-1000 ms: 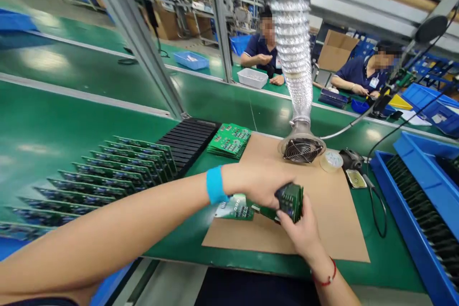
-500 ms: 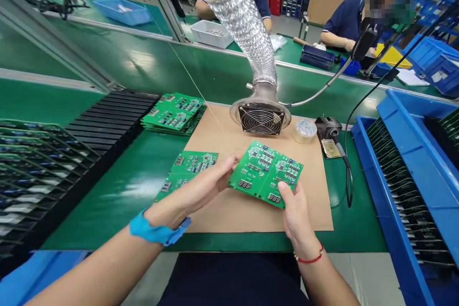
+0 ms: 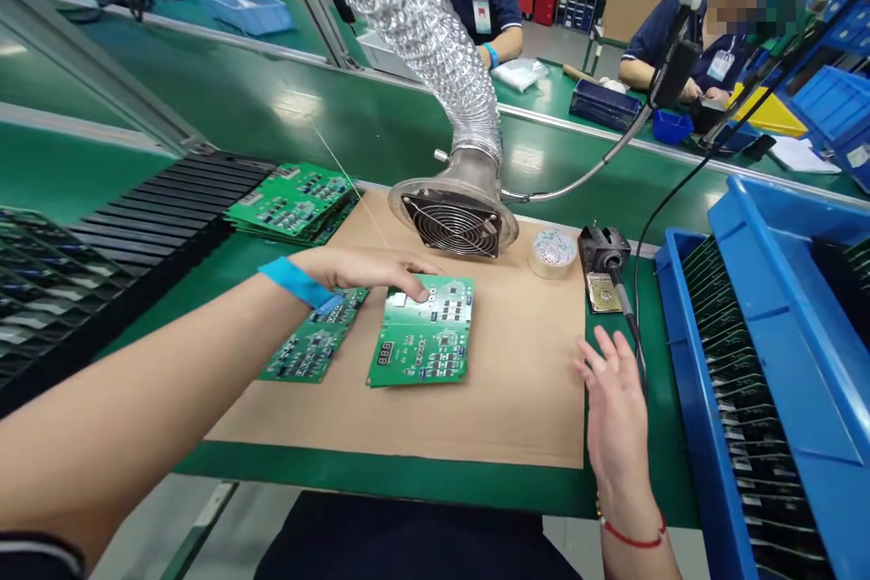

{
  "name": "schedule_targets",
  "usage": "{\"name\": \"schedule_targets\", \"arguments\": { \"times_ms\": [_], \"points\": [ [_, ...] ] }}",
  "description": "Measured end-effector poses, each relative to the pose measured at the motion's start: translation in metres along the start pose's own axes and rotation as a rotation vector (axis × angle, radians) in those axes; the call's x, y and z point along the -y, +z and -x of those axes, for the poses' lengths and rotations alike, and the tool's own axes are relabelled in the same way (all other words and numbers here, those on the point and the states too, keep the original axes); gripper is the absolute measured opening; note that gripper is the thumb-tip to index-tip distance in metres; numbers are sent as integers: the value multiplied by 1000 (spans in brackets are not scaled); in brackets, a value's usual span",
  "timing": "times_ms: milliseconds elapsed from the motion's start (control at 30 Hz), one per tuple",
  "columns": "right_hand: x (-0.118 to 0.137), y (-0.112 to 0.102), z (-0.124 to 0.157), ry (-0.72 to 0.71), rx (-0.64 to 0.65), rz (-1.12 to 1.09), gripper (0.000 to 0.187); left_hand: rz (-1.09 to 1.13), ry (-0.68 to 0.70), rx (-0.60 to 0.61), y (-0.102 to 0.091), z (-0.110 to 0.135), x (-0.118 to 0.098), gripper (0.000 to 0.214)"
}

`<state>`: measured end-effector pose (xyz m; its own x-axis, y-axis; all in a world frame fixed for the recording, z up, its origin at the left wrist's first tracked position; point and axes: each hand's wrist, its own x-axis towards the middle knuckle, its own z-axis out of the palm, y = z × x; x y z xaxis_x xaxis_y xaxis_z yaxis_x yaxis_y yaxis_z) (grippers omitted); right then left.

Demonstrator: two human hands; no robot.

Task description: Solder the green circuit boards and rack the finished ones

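The left hand point(image 3: 371, 270), with a blue wristband point(image 3: 299, 283), is at the upper-left end of a green printed circuit board point(image 3: 435, 326). Its thumb lies on the board's top face; the other fingers extend along the far edge. Whether they grip the underside cannot be determined. The board is over the middle of the brown cardboard sheet point(image 3: 517, 408), its three-digit display toward the lower left.

The right hand point(image 3: 615, 399), with a red bracelet point(image 3: 635, 536), is apart from the board, beside the sheet's right edge, palm exposed and fingers extended and slightly spread.

A second circuit board point(image 3: 309, 353) lies left of the first, partly beneath the left forearm. A stack of circuit boards point(image 3: 292, 199) stands behind it, next to the black slotted rack point(image 3: 169, 199). The fan point(image 3: 452, 228) of the extraction duct faces the work area. The soldering iron stand point(image 3: 604, 246) is at the right rear.
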<state>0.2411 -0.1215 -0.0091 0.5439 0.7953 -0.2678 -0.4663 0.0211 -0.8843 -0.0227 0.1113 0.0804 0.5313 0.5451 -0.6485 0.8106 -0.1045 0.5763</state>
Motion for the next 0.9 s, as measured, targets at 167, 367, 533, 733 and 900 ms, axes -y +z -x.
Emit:
{"name": "schedule_targets", "arguments": {
  "times_ms": [167, 367, 533, 733, 900],
  "points": [
    [27, 16, -38, -107, -149, -60, 118, -141, 130, 44, -2, -13, -10, 67],
    [28, 18, -81, -236, -165, 75, 100, -189, 136, -301, -5, 7, 31, 73],
    [29, 9, -92, -292, -250, 102, 93, -271, 75, -555, -7, 8, 69, 51],
    [39, -7, -71, -477, -468, 65, 61, -389, 205, -581, 4, -29, 62, 40],
    [43, 6, -37, -669, -413, 11, 40, -445, 263, -645, 2, -13, 69, 27]
  ]
}}
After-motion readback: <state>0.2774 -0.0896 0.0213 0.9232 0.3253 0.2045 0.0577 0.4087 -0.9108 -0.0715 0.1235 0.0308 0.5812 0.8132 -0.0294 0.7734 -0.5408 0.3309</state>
